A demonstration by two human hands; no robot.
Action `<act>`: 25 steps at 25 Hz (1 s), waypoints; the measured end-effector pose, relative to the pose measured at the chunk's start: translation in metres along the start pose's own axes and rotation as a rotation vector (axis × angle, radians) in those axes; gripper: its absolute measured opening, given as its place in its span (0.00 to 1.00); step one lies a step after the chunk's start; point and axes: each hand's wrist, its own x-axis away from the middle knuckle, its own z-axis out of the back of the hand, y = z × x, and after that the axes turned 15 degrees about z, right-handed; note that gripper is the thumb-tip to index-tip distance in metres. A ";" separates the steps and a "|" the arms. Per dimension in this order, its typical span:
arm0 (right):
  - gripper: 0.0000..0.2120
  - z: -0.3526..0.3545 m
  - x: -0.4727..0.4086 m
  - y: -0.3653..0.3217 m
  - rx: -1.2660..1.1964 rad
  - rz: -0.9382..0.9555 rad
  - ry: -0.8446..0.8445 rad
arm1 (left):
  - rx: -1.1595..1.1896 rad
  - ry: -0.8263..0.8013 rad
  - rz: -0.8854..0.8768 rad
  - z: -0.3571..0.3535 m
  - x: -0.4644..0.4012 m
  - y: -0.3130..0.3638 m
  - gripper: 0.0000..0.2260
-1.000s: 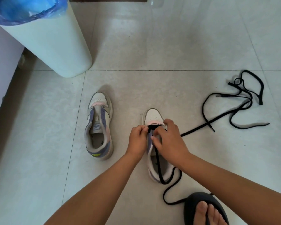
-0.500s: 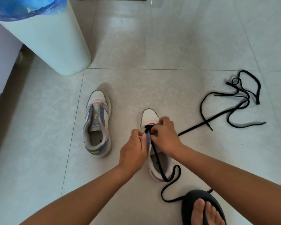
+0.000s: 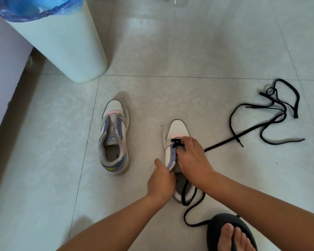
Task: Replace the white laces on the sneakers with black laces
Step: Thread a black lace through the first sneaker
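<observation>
Black flat lace (image 3: 192,201) runs through the lowest eyelets of the near sneaker (image 3: 177,127), just under the right hand (image 3: 192,158), whose fingers curl and pinch it at the toe end, likely to draw it snug. Left hand (image 3: 160,180) fingers pinch the lilac eyelet strip, holding the soft upper open and steady. Beyond those fingers lies the second sneaker (image 3: 114,136), unlaced, its padded tongue bare. A spare lace (image 3: 268,113) sprawls limp on the glossy tiled floor.
</observation>
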 end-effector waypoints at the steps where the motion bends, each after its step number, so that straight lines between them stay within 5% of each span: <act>1: 0.14 0.001 0.000 0.002 -0.040 0.001 0.000 | -0.018 0.009 -0.013 -0.001 0.001 -0.001 0.13; 3: 0.06 0.008 -0.004 0.007 -0.261 -0.094 0.019 | -0.129 0.030 -0.040 0.001 -0.002 0.001 0.13; 8: 0.08 0.023 -0.006 0.027 -0.660 -0.451 -0.061 | -0.263 0.072 -0.061 0.009 -0.004 -0.001 0.14; 10: 0.08 0.027 -0.002 0.031 -0.436 -0.308 -0.171 | -0.234 0.066 -0.062 0.009 -0.002 -0.002 0.14; 13: 0.14 0.023 0.011 0.052 0.100 0.020 -0.035 | -0.192 0.065 -0.043 0.010 -0.003 -0.002 0.13; 15: 0.14 0.026 0.022 0.060 0.165 0.088 -0.019 | -0.173 0.063 -0.024 0.010 -0.005 -0.002 0.13; 18: 0.11 0.048 0.034 0.060 -0.502 -0.284 -0.151 | -0.149 0.065 -0.010 0.013 -0.007 -0.003 0.11; 20: 0.12 0.066 0.036 0.067 -1.189 -0.639 -0.085 | -0.140 0.072 -0.011 0.015 -0.009 -0.004 0.10; 21: 0.13 0.071 0.037 0.073 -1.277 -0.706 -0.024 | -0.142 0.075 -0.014 0.016 -0.010 -0.004 0.10; 23: 0.12 0.076 0.046 0.081 -0.892 -0.545 -0.013 | -0.150 0.083 -0.025 0.017 -0.010 -0.004 0.09; 25: 0.11 0.076 0.057 0.094 -0.095 -0.144 0.067 | -0.156 0.092 -0.034 0.017 -0.010 -0.004 0.10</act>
